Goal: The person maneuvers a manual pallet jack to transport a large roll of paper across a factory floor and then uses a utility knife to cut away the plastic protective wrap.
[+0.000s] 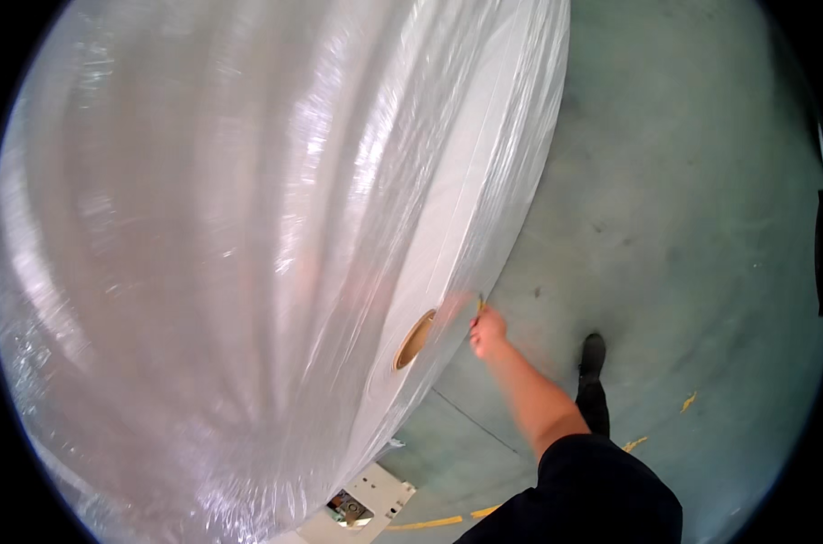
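Note:
A huge roll [203,208] wrapped in clear, shiny stretch film fills the left and middle of the view. At its white end face, a brown cardboard core [415,341] shows as a round opening. My right hand [489,333] is closed round a small, thin yellow tool [481,306], whose exact kind is too small and blurred to tell. The tool points at the film-covered edge of the roll, just right of the core; whether it touches the film I cannot tell. My left hand is out of sight.
A pale machine part [375,494] with holes and an opening stands under the roll's lower end. The green-grey floor [665,227] stretches along the right, with worn yellow tape [425,523] on it. My dark shoe [593,355] stands right of my forearm.

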Tool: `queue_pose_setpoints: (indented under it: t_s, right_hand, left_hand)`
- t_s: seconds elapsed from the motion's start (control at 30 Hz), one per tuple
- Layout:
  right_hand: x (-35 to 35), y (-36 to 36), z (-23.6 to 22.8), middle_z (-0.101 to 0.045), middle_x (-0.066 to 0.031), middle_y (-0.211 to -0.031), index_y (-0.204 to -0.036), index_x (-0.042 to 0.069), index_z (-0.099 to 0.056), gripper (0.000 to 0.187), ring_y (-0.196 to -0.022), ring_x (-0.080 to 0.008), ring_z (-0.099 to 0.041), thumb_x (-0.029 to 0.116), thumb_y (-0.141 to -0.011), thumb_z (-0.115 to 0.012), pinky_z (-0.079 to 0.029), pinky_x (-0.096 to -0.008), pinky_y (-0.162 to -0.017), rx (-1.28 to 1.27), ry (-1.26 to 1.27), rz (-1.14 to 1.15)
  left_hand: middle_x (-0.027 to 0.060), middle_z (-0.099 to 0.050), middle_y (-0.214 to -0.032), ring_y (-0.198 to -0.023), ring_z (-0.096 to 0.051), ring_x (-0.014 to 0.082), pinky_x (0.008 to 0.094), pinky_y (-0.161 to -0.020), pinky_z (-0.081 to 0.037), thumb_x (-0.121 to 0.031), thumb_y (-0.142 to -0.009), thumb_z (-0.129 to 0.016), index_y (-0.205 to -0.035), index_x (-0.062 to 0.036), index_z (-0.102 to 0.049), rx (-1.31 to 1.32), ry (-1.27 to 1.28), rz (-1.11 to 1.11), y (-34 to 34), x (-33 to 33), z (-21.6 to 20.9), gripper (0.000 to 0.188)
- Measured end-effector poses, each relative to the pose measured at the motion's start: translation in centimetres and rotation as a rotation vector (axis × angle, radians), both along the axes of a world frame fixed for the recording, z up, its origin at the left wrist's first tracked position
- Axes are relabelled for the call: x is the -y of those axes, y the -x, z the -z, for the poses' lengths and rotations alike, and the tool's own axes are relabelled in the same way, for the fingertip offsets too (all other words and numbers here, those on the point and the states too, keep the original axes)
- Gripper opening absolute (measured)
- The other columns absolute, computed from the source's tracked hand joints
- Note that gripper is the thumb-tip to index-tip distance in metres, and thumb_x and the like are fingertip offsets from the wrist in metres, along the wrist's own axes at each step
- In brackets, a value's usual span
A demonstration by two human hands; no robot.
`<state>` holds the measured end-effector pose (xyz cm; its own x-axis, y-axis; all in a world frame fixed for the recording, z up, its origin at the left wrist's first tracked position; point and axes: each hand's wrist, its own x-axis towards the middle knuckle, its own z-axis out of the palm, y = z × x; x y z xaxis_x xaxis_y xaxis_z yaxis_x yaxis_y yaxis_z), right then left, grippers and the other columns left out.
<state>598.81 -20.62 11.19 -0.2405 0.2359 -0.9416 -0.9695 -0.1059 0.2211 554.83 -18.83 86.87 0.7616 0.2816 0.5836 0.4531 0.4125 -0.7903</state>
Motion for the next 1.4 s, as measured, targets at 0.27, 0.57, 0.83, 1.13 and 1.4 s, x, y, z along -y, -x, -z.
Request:
queue_pose_setpoints:
  t_s: [0.27, 0.57, 0.83, 1.13, 1.4]
  right_hand:
    - [3.6, 0.0, -26.1, -0.045, 0.001, -0.062, -0.111, 0.023, -0.046, 0.028, -0.041, -0.0065, -0.034, 0.015, -0.084, -0.045, -0.025, -0.0206, -0.036, -0.006, -0.198, 0.082]
    - [16.3, -3.3, -30.5, -0.048, -0.0016, -0.064, -0.096, 0.016, -0.047, 0.012, -0.044, -0.0087, -0.04, 0.018, -0.084, -0.046, -0.03, -0.0212, -0.037, 0.26, -0.516, -0.31]
    - [18.7, -7.5, -35.5, -0.044, -0.0001, -0.057, -0.093, 0.006, -0.049, 0.015, -0.045, -0.0078, -0.038, 0.019, -0.088, -0.042, -0.032, -0.0207, -0.04, 0.927, -0.748, -0.719]
    - [10.3, -8.0, -48.6, -0.047, -0.0012, -0.063, -0.098, 0.005, -0.048, 0.017, -0.049, -0.0065, -0.041, 0.017, -0.09, -0.04, -0.034, -0.0194, -0.044, 1.326, -1.042, -0.377]
    - [14.7, -8.4, -41.4, -0.047, -0.0008, -0.061, -0.095, 0.007, -0.049, 0.013, -0.047, -0.0071, -0.04, 0.016, -0.088, -0.043, -0.032, -0.0206, -0.042, 1.159, -0.774, -0.525]
  left_hand:
    - [0.0221, -0.048, -0.11, -0.1, -0.046, 0.0351, 0.0426, -0.086, -0.037, -0.022, -0.085, -0.044, -0.108, 0.0088, -0.045, 0.045, -0.134, -0.005, 6.6, -1.1, 4.2, 0.038]
    - [0.0218, -0.036, -0.128, -0.119, -0.034, 0.0348, 0.0386, -0.1, -0.026, -0.024, -0.087, -0.044, -0.126, 0.0028, -0.034, 0.965, 0.264, 0.507, -14.2, 3.5, 9.4, 0.048]
    - [0.0119, -0.05, -0.116, -0.115, -0.041, 0.0304, 0.0478, -0.099, -0.026, -0.008, -0.06, -0.058, -0.091, -0.0068, -0.061, 0.487, 0.966, 0.949, -30.7, 2.5, 17.3, 0.031]
    - [0.0085, -0.052, -0.11, -0.111, -0.043, 0.0249, 0.0451, -0.097, -0.029, -0.016, -0.068, -0.053, -0.087, -0.0071, -0.061, -0.05, 0.832, 0.79, -36.3, -2.1, 16.1, 0.022]
    - [0.0079, -0.051, -0.101, -0.097, -0.043, 0.023, 0.039, -0.087, -0.033, -0.02, -0.069, -0.051, -0.089, -0.0067, -0.061, -0.121, 0.872, 0.67, -38.1, -2.5, 21.9, 0.026]
